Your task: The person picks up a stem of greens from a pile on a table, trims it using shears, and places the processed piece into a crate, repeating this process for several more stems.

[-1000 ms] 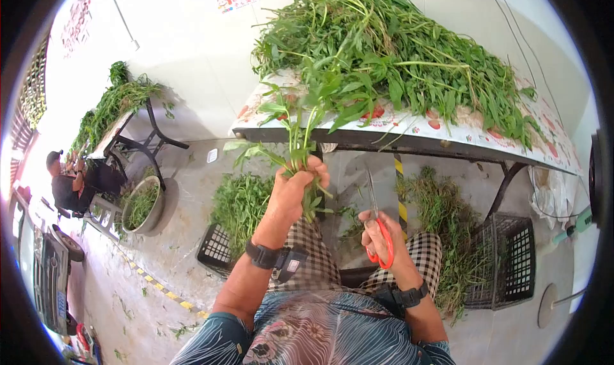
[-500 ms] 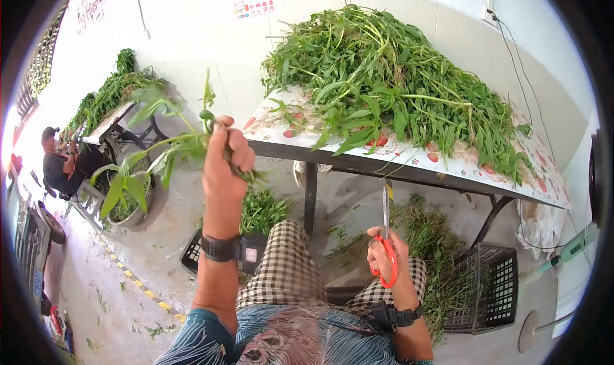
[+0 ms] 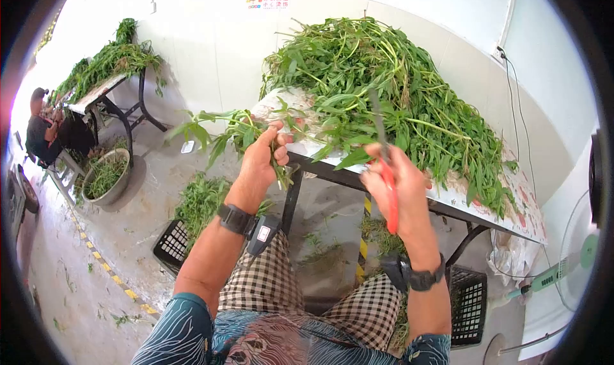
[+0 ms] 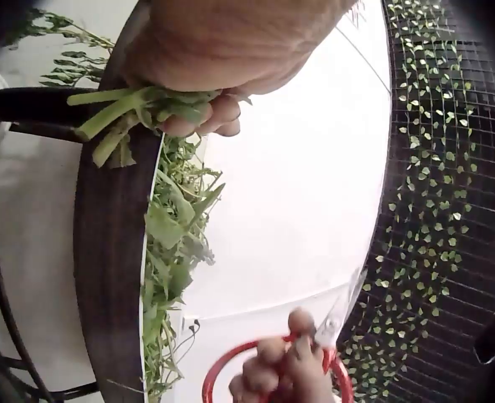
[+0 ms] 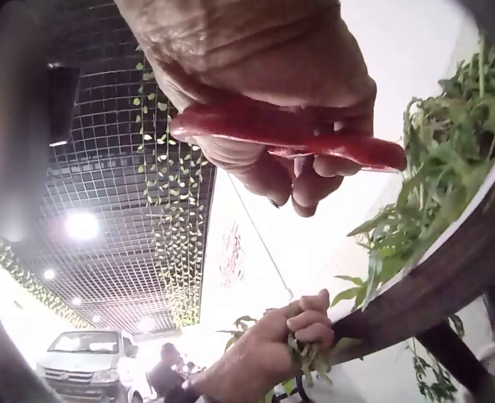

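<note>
In the head view my left hand point(image 3: 259, 157) grips a small bunch of leafy green stems point(image 3: 238, 129), leaves pointing left, beside the near left corner of the table. The left wrist view shows the stems' cut ends point(image 4: 105, 126) sticking out of the fist. My right hand point(image 3: 409, 192) holds scissors point(image 3: 391, 202) with red handles, blades pointing up and away in front of the table. From the right wrist, the red handles point(image 5: 256, 128) show across the curled fingers. A big heap of leafy stalks point(image 3: 396, 96) covers most of the table.
The table point(image 3: 288, 103) has a patterned white top and dark edge. Black crates point(image 3: 171, 245) with greens stand on the floor left and right of my knees. A person point(image 3: 41, 131) sits at a second table at far left, by a round tub point(image 3: 115, 195). A fan point(image 3: 579, 253) is at right.
The left hand swung left with the stems, then came back right to the table's corner. My right hand has risen with the scissors from near my knee to the table's front edge.
</note>
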`<state>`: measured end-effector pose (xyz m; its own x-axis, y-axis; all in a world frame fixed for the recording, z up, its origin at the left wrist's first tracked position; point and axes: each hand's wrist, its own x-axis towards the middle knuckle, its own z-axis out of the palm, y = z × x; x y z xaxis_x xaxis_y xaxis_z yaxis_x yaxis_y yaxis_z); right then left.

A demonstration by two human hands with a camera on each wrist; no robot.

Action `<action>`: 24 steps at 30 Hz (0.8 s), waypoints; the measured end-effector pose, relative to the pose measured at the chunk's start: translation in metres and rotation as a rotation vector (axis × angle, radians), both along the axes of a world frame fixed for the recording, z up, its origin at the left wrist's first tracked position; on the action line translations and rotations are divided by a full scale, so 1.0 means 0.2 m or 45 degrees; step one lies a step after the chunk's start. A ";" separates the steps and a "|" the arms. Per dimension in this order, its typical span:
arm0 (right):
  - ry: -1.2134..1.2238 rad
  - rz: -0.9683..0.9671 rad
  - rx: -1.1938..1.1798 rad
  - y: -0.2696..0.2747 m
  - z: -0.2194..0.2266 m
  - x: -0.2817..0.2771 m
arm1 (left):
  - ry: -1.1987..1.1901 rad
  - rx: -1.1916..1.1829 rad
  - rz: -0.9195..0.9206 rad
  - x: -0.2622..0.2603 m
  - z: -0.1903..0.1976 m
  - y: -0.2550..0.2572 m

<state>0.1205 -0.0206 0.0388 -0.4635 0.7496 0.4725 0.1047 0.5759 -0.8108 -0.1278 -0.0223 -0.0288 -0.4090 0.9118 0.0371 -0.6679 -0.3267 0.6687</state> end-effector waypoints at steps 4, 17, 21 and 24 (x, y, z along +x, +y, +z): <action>-0.173 0.064 0.276 0.19 0.01 -0.33 | 0.007 0.019 -0.039 -0.01 -0.01 -0.01; -1.049 -0.162 0.889 0.44 -0.03 -0.63 | -0.002 -0.007 -0.072 -0.01 -0.01 -0.03; -0.708 -0.120 0.623 0.43 0.05 -0.57 | 0.030 0.015 -0.077 -0.02 -0.01 -0.03; 0.095 0.090 0.228 0.52 0.17 -0.47 | 0.054 0.005 -0.105 -0.02 -0.01 -0.04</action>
